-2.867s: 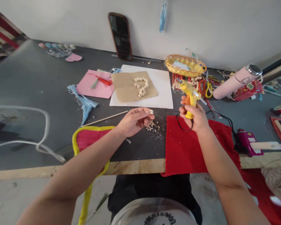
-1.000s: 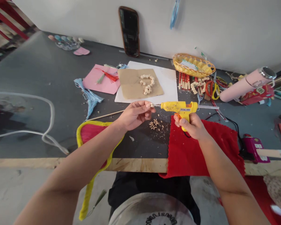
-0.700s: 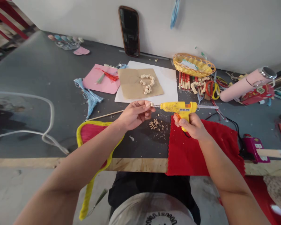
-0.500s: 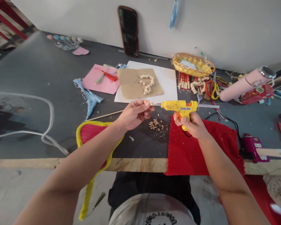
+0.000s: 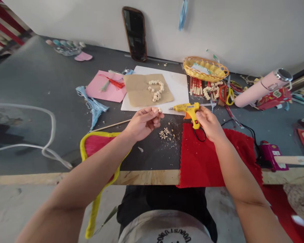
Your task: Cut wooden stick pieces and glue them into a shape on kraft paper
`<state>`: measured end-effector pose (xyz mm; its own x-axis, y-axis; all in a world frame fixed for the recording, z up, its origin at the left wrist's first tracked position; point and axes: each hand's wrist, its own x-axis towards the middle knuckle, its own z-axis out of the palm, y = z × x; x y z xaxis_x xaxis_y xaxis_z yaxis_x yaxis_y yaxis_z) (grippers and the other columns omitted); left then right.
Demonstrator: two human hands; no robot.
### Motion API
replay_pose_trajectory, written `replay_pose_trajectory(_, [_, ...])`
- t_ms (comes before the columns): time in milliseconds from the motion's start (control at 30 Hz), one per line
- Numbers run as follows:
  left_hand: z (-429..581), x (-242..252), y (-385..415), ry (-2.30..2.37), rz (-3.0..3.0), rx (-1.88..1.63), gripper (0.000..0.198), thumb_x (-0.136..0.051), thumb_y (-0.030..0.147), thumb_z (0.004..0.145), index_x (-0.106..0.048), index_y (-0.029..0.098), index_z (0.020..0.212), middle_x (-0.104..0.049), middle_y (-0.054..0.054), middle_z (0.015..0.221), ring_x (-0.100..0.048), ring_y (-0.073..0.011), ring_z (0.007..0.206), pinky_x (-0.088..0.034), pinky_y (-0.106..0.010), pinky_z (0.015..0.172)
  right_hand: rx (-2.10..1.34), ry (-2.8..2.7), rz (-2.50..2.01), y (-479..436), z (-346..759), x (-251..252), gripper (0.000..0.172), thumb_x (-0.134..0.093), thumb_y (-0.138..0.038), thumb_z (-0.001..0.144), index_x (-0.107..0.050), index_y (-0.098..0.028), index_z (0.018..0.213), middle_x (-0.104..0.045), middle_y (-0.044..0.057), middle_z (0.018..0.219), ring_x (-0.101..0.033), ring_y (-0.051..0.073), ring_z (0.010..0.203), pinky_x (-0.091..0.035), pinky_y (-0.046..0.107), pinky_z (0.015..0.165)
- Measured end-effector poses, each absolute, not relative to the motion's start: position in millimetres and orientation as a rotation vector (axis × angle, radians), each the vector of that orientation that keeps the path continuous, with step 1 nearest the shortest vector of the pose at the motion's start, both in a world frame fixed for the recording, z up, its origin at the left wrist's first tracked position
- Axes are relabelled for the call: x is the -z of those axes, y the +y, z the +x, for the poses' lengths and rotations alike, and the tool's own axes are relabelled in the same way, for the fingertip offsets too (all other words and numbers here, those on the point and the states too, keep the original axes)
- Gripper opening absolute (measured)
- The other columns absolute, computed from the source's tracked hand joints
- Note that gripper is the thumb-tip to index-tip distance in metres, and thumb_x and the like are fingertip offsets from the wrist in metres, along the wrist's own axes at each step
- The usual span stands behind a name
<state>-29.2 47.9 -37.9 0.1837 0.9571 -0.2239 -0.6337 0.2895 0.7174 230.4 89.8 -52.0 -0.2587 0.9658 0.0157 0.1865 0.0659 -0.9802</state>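
My left hand (image 5: pixel 142 123) pinches a small pale wooden piece (image 5: pixel 159 110) between thumb and fingertips, just above the dark table. My right hand (image 5: pixel 208 123) grips a yellow glue gun (image 5: pixel 186 109) by its handle, nozzle pointing left, a short gap from the piece. A small heap of similar pale pieces (image 5: pixel 165 133) lies on the table below my hands. Beyond them a brown paper sheet (image 5: pixel 139 91) on a white board (image 5: pixel 178 92) carries more pieces arranged in a curved shape (image 5: pixel 155 90).
A red felt cloth (image 5: pixel 207 158) lies under my right wrist. A yellow wicker basket (image 5: pixel 205 68), scissors (image 5: pixel 225 94), red sticks, a pink bottle (image 5: pixel 260 88) crowd the right. Pink paper (image 5: pixel 103 91), a blue tassel (image 5: pixel 92 104), a thin stick (image 5: pixel 111 125) and white cord (image 5: pixel 27 131) lie left.
The glue gun's nozzle was touching the piece in my left fingers; my right hand has since drawn the gun back to the right and tilted it. My left hand stays put.
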Motion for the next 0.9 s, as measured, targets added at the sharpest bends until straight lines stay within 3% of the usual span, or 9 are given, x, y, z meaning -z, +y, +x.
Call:
replay_pose_trajectory(133, [-29, 38, 48, 0.735, 0.538, -1.199, 0.02, -0.085, 0.021, 0.065, -0.067, 0.011, 0.066, -0.069, -0.004, 0.07, -0.049, -0.0062, 0.051, -0.04, -0.019, 0.05, -0.647, -1.799, -1.439, 93, 241, 54, 0.047, -0.057, -0.051, 0.088, -0.058, -0.018, 0.122, -0.063, 0.016, 0.12, -0.064, 0.028, 0.104, -0.057, 0.044, 0.082])
replay_pose_trajectory(267, [-29, 38, 48, 0.731, 0.535, -1.188, 0.021, -0.085, 0.022, 0.065, -0.067, 0.011, 0.068, -0.069, -0.004, 0.07, -0.049, -0.0062, 0.051, -0.04, -0.019, 0.05, -0.137, -2.069, -1.231, 78, 224, 50, 0.025, -0.054, -0.029, 0.093, -0.065, -0.021, 0.113, -0.063, 0.012, 0.113, -0.056, 0.028, 0.11, -0.051, 0.049, 0.095])
replay_pose_trajectory(333, [-29, 38, 47, 0.735, 0.536, -1.189, 0.022, -0.085, 0.022, 0.065, -0.067, 0.011, 0.068, -0.069, -0.004, 0.07, -0.049, -0.0062, 0.052, -0.04, -0.019, 0.05, -0.151, -2.269, -1.038, 67, 206, 49, 0.026, -0.05, -0.019, 0.095, -0.067, -0.023, 0.114, -0.065, 0.01, 0.108, -0.054, 0.026, 0.106, -0.05, 0.046, 0.095])
replay_pose_trajectory(467, [-29, 37, 47, 0.748, 0.548, -1.196, 0.02, -0.084, 0.022, 0.067, -0.067, 0.011, 0.069, -0.068, -0.004, 0.071, -0.048, -0.006, 0.052, -0.04, -0.02, 0.051, -0.117, -2.636, -0.899, 49, 180, 57, 0.037, -0.048, -0.012, 0.094, -0.066, -0.029, 0.122, -0.06, 0.008, 0.129, -0.045, 0.029, 0.117, -0.044, 0.05, 0.097])
replay_pose_trajectory(567, [-29, 37, 47, 0.748, 0.553, -1.189, 0.019, -0.083, 0.022, 0.068, -0.067, 0.011, 0.068, -0.068, -0.004, 0.071, -0.048, -0.0061, 0.052, -0.04, -0.02, 0.052, -0.118, -2.706, -0.924, 47, 176, 62, 0.035, -0.05, -0.012, 0.093, -0.07, -0.03, 0.115, -0.058, 0.006, 0.135, -0.042, 0.031, 0.121, -0.042, 0.053, 0.096])
replay_pose_trajectory(667, [-29, 37, 47, 0.743, 0.547, -1.184, 0.02, -0.084, 0.022, 0.067, -0.067, 0.011, 0.069, -0.069, -0.004, 0.071, -0.048, -0.0062, 0.052, -0.04, -0.019, 0.051, -0.177, -2.648, -0.952, 51, 181, 61, 0.03, -0.051, -0.011, 0.093, -0.074, -0.027, 0.103, -0.061, 0.005, 0.13, -0.043, 0.029, 0.12, -0.041, 0.05, 0.099])
replay_pose_trajectory(900, [-28, 37, 47, 0.742, 0.531, -1.171, 0.023, -0.086, 0.023, 0.064, -0.066, 0.011, 0.068, -0.069, -0.005, 0.071, -0.048, -0.0063, 0.051, -0.039, -0.019, 0.051, -0.27, -2.469, -0.963, 60, 192, 60, 0.018, -0.057, -0.021, 0.093, -0.073, -0.022, 0.098, -0.069, 0.007, 0.108, -0.049, 0.026, 0.107, -0.044, 0.045, 0.098])
